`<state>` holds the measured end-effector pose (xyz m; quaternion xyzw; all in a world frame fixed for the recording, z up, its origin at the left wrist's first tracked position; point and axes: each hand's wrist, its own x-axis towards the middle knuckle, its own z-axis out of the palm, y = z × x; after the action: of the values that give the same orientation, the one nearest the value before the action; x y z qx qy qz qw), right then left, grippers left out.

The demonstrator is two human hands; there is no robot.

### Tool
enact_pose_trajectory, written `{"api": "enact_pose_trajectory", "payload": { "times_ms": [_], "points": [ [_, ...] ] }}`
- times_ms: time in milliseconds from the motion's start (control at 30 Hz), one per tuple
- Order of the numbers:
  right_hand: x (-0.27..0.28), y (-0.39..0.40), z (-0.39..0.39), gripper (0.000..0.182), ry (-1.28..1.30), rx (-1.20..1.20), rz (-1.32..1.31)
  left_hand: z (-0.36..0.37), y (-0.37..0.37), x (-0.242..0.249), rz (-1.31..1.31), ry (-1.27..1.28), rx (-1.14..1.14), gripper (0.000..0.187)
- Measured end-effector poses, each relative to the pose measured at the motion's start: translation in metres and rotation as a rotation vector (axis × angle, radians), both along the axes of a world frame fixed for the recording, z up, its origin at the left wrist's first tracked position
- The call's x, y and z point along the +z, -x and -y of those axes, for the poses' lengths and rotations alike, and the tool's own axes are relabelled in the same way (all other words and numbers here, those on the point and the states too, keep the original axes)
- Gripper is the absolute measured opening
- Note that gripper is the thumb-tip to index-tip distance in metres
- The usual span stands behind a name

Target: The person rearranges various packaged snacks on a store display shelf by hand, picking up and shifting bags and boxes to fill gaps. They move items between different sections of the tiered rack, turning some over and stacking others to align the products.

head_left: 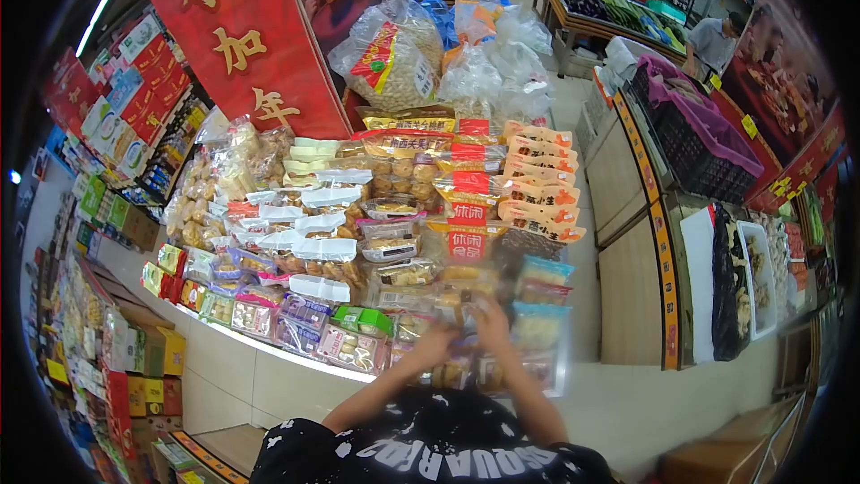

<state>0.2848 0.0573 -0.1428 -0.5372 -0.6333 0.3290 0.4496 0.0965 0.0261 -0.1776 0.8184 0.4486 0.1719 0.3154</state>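
My left hand [434, 346] reaches in over the front edge of a display of packaged snacks, among clear packs near its front right corner. My right hand [489, 321] is just to the right and a little farther in, beside a blurred clear snack pack [468, 285]. Motion smears the fingers of both hands, so whether either grips a pack does not show. Bags with red labels [468, 215] lie beyond the hands. To the right are blue-topped packs [541, 321], and to the left a green-lidded box [362, 321].
Large clear bags [394, 58] stand at the back of the display. A red banner [242, 36] rises at the back left. Across the aisle on the right, a dark crate [690, 134] with purple cloth sits on a counter. A person [714, 43] is at the far right.
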Motion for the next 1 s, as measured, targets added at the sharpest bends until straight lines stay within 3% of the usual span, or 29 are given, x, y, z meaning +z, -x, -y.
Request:
{"api": "enact_pose_trajectory", "payload": {
  "times_ms": [133,200,333,400,433,467,500,533,600,633,700,733,800,867,1000],
  "points": [
    [-0.006,0.002,0.001,0.038,0.035,0.006,-0.037,0.004,0.003,0.014,0.080,0.169,0.065,0.028],
    [0.001,-0.010,0.001,0.040,0.166,0.098,0.134,0.008,0.007,0.013,0.119,0.198,0.076,0.028],
    [-0.014,-0.039,0.006,0.050,0.247,0.053,0.156,0.003,0.007,0.018,0.066,0.300,0.130,0.037],
    [-0.019,-0.046,0.013,0.061,0.221,-0.228,0.148,0.001,0.005,0.019,0.056,0.354,0.165,0.042],
    [-0.009,-0.041,0.015,0.061,0.222,-0.227,0.151,0.002,0.003,0.019,0.133,0.384,0.251,0.051],
    [0.000,-0.034,0.019,0.065,0.065,-0.277,0.273,0.002,0.002,0.018,0.210,0.415,0.337,0.061],
    [0.017,-0.026,0.022,0.068,-0.092,-0.327,0.393,0.000,0.001,0.017,0.209,0.417,0.336,0.061],
    [0.037,-0.021,0.023,0.068,-0.087,-0.330,0.393,-0.004,0.002,0.015,0.150,0.383,0.280,0.069],
    [0.067,-0.019,0.022,0.056,-0.201,-0.114,0.735,-0.010,-0.002,0.019,0.094,0.351,0.216,0.078],
    [0.052,-0.022,0.021,0.056,-0.196,-0.120,0.739,-0.011,-0.005,0.025,0.047,0.355,0.207,0.078],
    [0.017,-0.029,0.011,0.040,-0.143,0.000,0.601,-0.015,-0.012,0.045,0.003,0.351,0.190,0.077],
    [0.018,-0.031,0.008,0.040,-0.152,-0.004,0.605,-0.018,-0.015,0.059,-0.039,0.388,0.196,0.078],
    [0.018,-0.029,0.006,0.022,-0.120,-0.016,0.479,-0.019,-0.017,0.059,-0.084,0.425,0.207,0.078],
    [0.028,-0.026,0.010,0.021,-0.029,0.022,0.416,-0.015,-0.022,0.026,0.015,-0.140,0.280,0.074],
    [0.023,-0.037,0.010,0.019,0.080,0.111,0.293,-0.023,-0.023,0.032,-0.007,0.054,0.241,0.071]
  ]
}}
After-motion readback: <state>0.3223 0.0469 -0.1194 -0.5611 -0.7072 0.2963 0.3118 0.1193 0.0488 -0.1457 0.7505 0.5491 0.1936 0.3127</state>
